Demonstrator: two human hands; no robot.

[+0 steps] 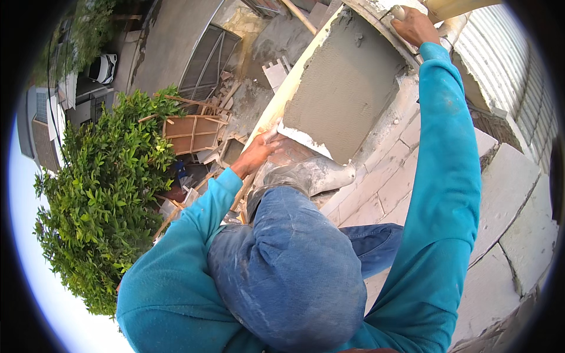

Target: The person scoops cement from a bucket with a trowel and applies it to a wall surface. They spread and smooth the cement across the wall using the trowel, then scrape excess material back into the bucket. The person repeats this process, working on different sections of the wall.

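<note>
Wet grey mortar covers a smoothed patch on top of the wall, bordered on its left by a pale yellow board. My left hand rests at the near end of that board, its fingers spread against the edge beside the mortar. At the far corner, my right hand is closed round the pale, rounded handle of a tool; its working part cannot be made out clearly. Between my hands, a mortar-smeared boot stands close to the patch's near edge.
Pale blocks form the wall top on the right, with corrugated roofing beyond. Left of the board is a drop to a yard with timber debris. A leafy tree rises at the left; a white car stands below.
</note>
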